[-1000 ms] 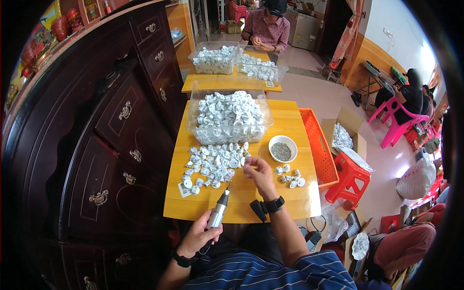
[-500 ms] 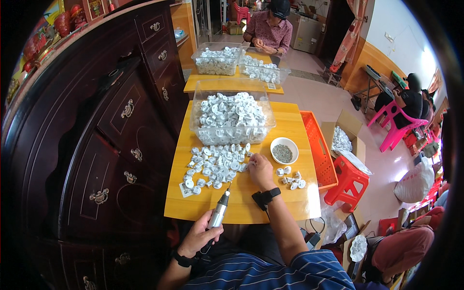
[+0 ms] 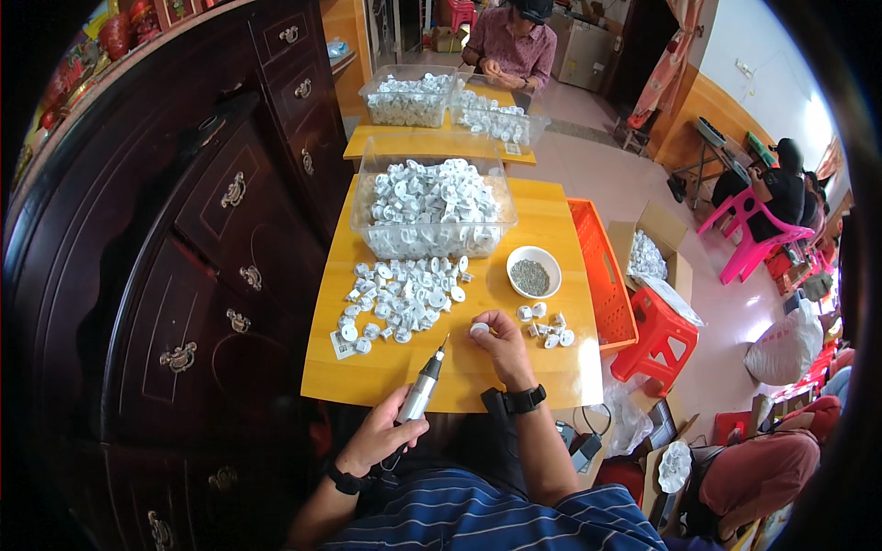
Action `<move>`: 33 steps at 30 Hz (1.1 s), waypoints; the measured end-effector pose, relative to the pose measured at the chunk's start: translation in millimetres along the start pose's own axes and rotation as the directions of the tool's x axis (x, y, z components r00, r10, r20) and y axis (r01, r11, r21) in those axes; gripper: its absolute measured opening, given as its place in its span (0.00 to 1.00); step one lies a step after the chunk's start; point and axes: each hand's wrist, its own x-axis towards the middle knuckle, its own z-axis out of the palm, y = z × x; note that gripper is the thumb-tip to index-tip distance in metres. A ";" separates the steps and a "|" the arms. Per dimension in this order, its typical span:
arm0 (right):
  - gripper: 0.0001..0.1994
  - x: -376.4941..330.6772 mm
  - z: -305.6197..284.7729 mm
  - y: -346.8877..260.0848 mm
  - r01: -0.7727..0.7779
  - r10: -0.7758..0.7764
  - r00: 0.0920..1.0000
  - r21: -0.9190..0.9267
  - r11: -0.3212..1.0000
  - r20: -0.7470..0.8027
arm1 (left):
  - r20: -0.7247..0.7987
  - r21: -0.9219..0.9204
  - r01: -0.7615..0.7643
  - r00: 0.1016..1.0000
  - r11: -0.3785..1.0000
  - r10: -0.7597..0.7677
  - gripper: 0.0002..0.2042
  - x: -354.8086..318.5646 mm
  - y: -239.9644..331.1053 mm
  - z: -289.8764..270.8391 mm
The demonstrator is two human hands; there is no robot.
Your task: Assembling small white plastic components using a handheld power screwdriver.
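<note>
My left hand (image 3: pixel 379 433) is wrapped round a silver and black electric screwdriver (image 3: pixel 420 393), its thin bit pointing up and away over the table's near edge. Between the thumb and fingers of my right hand (image 3: pixel 503 345) is a small round white plastic part (image 3: pixel 479 328), held just above the yellow table (image 3: pixel 459 384). A loose pile of like white parts (image 3: pixel 409 298) lies left of that hand. To its right sits a smaller group of white parts (image 3: pixel 548 329). Beyond them stands a white bowl (image 3: pixel 534 272) of tiny metal screws.
A clear plastic bin (image 3: pixel 432 213) heaped with white parts stands at the table's far side. An orange crate (image 3: pixel 602 275) and red stool (image 3: pixel 654 335) flank the right edge; a dark cabinet (image 3: pixel 211 303) is at left. Opposite, a person (image 3: pixel 511 46) sits behind more bins.
My right hand has drawn back from the edge of the pile toward me, with a white part in its fingers. The screwdriver stays in my left hand. The view has shifted slightly.
</note>
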 end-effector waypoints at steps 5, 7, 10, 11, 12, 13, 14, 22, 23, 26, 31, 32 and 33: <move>0.06 -10.6 2.1 2.7 -0.051 0.048 0.998 0.120 0.991 0.032 | -0.005 -0.038 0.024 1.000 0.999 -0.024 0.30 -0.8 -1.1 6.2; 0.07 -13.9 5.0 2.4 -0.065 0.063 0.998 0.111 0.992 0.013 | -0.009 -0.038 0.028 1.000 0.999 -0.029 0.30 -0.6 0.6 8.0; 0.07 -15.8 8.7 10.2 -0.058 0.060 0.998 0.140 0.988 -0.010 | 0.003 -0.024 0.028 1.000 0.999 -0.028 0.30 0.6 1.8 11.3; 0.07 -16.0 9.2 13.3 -0.040 0.043 0.999 0.178 0.983 -0.012 | 0.003 -0.025 0.024 1.000 0.999 -0.024 0.30 1.1 1.6 12.6; 0.07 -16.9 11.4 13.4 -0.041 0.043 0.999 0.180 0.983 -0.012 | 0.000 -0.025 0.021 1.000 0.999 -0.021 0.30 1.5 1.5 12.9; 0.08 -18.0 13.3 12.6 -0.044 0.046 0.999 0.213 0.976 -0.007 | -0.001 -0.024 0.022 1.000 0.999 -0.022 0.30 2.0 2.2 13.3; 0.08 -18.6 14.0 12.2 -0.047 0.049 0.999 0.246 0.968 -0.003 | -0.003 -0.018 0.028 1.000 0.999 -0.029 0.29 2.5 3.1 13.8; 0.09 -13.1 4.5 17.6 -0.081 0.080 0.997 0.247 0.966 0.016 | -0.038 0.049 0.058 0.998 0.997 -0.056 0.30 5.9 1.2 17.1; 0.09 -12.5 4.1 16.0 -0.114 0.113 0.993 0.194 0.974 0.018 | -0.037 0.044 0.053 0.998 0.998 -0.052 0.30 6.4 1.3 17.6; 0.08 -8.1 -4.4 20.5 -0.082 0.075 0.996 0.163 0.983 0.049 | -0.023 0.028 0.049 0.999 0.998 -0.048 0.30 8.9 1.2 18.1; 0.05 -16.7 5.0 -2.4 -0.140 0.117 0.989 0.297 0.945 0.092 | -0.024 0.023 0.039 0.999 0.999 -0.039 0.30 10.8 4.1 18.4; 0.05 -18.2 7.6 -7.9 -0.217 0.189 0.974 0.272 0.938 0.125 | -0.029 0.029 0.042 0.999 0.999 -0.041 0.30 11.2 3.6 17.4; 0.05 -18.9 6.7 -7.3 -0.216 0.189 0.974 0.273 0.938 0.121 | -0.026 0.036 0.045 0.999 0.998 -0.044 0.31 12.2 3.8 17.9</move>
